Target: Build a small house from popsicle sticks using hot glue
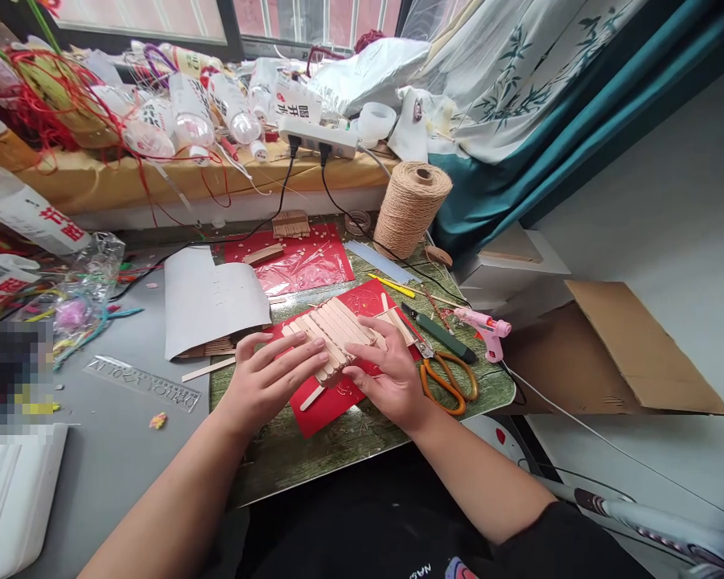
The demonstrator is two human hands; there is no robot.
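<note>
A flat panel of wooden craft sticks [331, 326] lies on red paper [331, 398] over a green mat [314, 450]. My left hand [271, 378] lies flat with its fingers stretched out, pressing the panel's left end. The fingers of my right hand [386, 370] are spread over the panel's near right part, fingertips resting on the sticks. One loose stick [312, 397] pokes out from under the panel toward me.
Orange-handled scissors [450, 378], a pink glue gun [488, 330], a green-handled tool [440, 334] and a jute twine spool [410, 205] sit to the right. A white card [208, 297], a clear ruler [141, 382] and a loose stick [208, 369] lie left. Bottles and a power strip [317, 137] line the back ledge.
</note>
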